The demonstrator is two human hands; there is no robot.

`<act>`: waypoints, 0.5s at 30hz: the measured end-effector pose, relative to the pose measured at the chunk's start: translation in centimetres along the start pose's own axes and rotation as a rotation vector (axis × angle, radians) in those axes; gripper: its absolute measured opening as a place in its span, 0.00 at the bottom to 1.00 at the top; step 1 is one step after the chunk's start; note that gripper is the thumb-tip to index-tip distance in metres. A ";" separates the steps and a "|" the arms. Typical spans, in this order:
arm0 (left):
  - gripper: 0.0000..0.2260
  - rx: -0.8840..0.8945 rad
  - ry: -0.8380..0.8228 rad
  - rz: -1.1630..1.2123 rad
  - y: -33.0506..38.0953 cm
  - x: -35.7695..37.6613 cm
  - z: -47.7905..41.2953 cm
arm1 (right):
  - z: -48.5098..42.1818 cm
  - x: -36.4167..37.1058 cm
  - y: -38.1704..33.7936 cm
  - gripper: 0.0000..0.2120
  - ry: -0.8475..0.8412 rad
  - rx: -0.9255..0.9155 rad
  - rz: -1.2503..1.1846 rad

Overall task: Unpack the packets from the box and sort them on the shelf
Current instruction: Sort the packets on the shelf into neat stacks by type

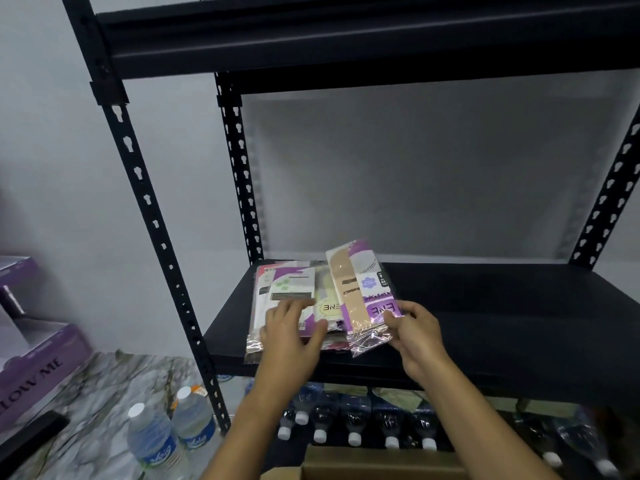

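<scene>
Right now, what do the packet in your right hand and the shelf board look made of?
The tilted packet in the right hand: clear glossy plastic film, by crinkled glare at its near edge, apparently over printed card. The shelf board: matte black, possibly painted metal or laminate.

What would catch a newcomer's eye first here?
Two hands work at the front of the black shelf: the left hand rests on a pile of packets, and the right hand pinches a purple-and-beige packet tilted up at the pile's right. Below the shelf lies a row of water bottles.
</scene>
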State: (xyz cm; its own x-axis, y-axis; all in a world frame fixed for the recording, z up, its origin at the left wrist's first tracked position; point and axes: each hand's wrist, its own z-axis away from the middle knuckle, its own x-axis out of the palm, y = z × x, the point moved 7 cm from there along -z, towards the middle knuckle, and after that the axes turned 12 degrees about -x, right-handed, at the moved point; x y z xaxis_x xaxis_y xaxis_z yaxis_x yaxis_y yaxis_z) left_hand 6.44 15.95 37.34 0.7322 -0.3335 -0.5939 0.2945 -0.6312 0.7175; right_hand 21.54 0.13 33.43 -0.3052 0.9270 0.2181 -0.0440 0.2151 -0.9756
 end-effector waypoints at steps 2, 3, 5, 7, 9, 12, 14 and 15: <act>0.16 -0.023 -0.070 0.125 1.7 1.2 0.7 | 0.8 -0.7 -0.6 0.11 -0.006 -0.015 -0.047; 0.17 -0.022 -0.094 0.160 2.4 1.5 0.9 | 1.2 -1.1 -0.9 0.12 -0.011 -0.024 -0.066; 0.18 -0.002 -0.120 0.176 3.6 2.1 0.8 | 1.9 -2.2 -1.7 0.12 -0.027 -0.043 -0.088; 0.19 -0.002 -0.126 0.203 4.4 2.3 0.4 | 2.6 -3.7 -2.5 0.11 -0.051 -0.063 -0.083; 0.21 -0.070 -0.110 0.269 4.7 2.1 -0.3 | 3.2 -5.1 -3.2 0.11 -0.064 -0.078 -0.093; 0.25 -0.370 -0.214 0.541 4.4 2.8 -0.9 | 4.0 -6.6 -3.8 0.11 -0.095 -0.086 -0.129; 0.24 -0.542 -0.352 0.721 4.4 4.4 -0.4 | 4.7 -6.9 -3.8 0.11 -0.120 -0.085 -0.160; 0.22 -0.572 -0.402 0.761 4.6 5.1 -0.1 | 5.0 -7.0 -3.8 0.12 -0.132 -0.084 -0.169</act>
State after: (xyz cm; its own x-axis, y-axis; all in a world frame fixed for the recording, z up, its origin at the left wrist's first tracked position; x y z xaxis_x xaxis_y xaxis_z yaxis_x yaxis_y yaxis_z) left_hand 11.59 11.41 37.71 0.6183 -0.7811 0.0872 0.1646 0.2372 0.9574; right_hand 19.13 -8.67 35.44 -0.4226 0.8283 0.3680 -0.0279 0.3939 -0.9187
